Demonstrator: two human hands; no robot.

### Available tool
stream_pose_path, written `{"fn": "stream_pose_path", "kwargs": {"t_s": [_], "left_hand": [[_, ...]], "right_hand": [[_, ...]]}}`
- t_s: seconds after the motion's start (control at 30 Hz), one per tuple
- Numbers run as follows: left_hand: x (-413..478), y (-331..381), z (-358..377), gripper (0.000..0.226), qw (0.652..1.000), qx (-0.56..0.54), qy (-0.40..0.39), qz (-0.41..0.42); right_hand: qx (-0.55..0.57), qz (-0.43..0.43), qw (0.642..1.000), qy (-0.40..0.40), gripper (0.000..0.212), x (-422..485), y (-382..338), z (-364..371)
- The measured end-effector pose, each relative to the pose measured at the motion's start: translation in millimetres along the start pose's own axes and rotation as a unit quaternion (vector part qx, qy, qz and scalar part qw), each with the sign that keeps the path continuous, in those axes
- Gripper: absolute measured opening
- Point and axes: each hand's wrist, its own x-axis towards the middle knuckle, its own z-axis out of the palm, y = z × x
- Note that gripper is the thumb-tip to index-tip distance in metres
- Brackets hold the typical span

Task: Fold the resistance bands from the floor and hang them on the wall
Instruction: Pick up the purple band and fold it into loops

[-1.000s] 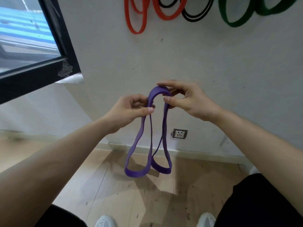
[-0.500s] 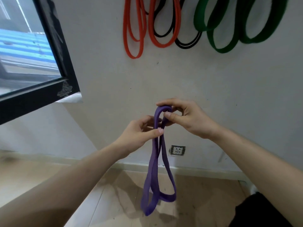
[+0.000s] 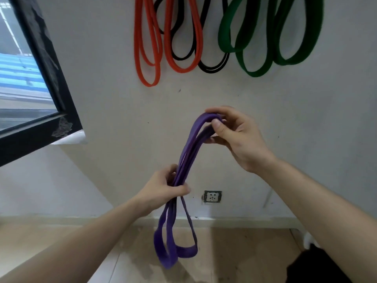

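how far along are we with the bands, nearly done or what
Done: orange bands, black bands and green bands hang on the wall. In hand: the purple band, folded into strands, right hand pinching its top bend, left hand gripping lower down. Left: hanging it beside the others. Whether more lie on the floor cannot be told.

— What's to yr left?
— Black-framed glass window (image 3: 67, 111), w/ a white paper scrap (image 3: 71, 138) at its btm corner.
— Lower down?
— White rectangular plastic socket (image 3: 212, 196), just above the pale skirting board (image 3: 234, 222). Btm right: my black trouser leg (image 3: 318, 268), white shoe (image 3: 309, 240) beside it.
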Motion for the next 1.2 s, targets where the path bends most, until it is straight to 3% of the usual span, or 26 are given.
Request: {"fn": "stream_pose_path", "kwargs": {"t_s": [0.17,0.33,0.4,0.53,0.63,0.73,0.8,0.93,1.2], "left_hand": [[8,11,-20,0.028,0.998,-0.008,0.032,0.047],[13,26,-30,0.023,0.993,-0.052,0.089,0.059],[13,29,-29,0.023,0.992,-0.065,0.092,0.055],[13,35,-26,0.021,0.991,-0.066,0.101,0.052],[12,38,-20,0.021,0.995,-0.022,0.084,0.054],[9,43,-13,0.024,0.997,0.0,0.047,0.062],[8,48,-9,0.026,0.997,0.008,0.026,0.069],[7,51,-8,0.03,0.997,0.009,0.028,0.072],[8,50,-9,0.045,0.997,-0.008,0.023,0.069]], "right_hand": [[0.064,0.055,0.994,0.069,0.026,7,11,-33],[0.054,0.158,0.985,0.047,0.028,3,31,-62],[0.011,0.189,0.982,0.024,0.027,0,40,-68],[-0.202,0.234,0.946,-0.093,0.03,-8,51,-79],[-0.307,0.183,0.925,-0.129,0.057,-9,43,-64],[-0.32,0.107,0.927,-0.163,0.082,-9,34,-33],[-0.333,0.092,0.915,-0.207,0.087,-11,33,-14],[-0.357,0.066,0.901,-0.237,0.067,-15,35,1],[-0.233,0.075,0.949,-0.197,0.032,-14,18,-11]]}}
